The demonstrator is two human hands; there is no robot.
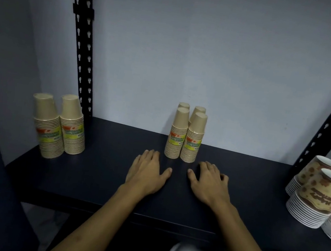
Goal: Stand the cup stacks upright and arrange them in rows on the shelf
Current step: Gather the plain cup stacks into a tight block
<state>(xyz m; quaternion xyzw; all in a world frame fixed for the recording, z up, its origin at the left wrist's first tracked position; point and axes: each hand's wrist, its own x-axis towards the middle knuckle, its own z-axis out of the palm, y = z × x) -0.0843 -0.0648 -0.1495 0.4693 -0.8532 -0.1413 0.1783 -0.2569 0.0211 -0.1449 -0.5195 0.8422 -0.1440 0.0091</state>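
Left hand [148, 170] and right hand [209, 180] rest flat, fingers spread, holding nothing, on the dark shelf [99, 171]. At 12 o'clock, just beyond the fingertips, four kraft cup stacks [186, 135] stand upright in two rows. At 10 o'clock, two more kraft stacks [59, 126]; at 3 o'clock, patterned cup stacks [315, 193].

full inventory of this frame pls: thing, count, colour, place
tan cup stacks, centre: 4, kraft tan with green-yellow labels, upright in two rows of two at the shelf back
tan cup stacks, left: 2, same tan, upright side by side at the left end
patterned cup stacks: at least 3, white with brown print, right end, partly cut off
shelf: 1, dark board
uprights: 2, black, slotted
wall: pale grey
left hand: flat on shelf
right hand: flat on shelf
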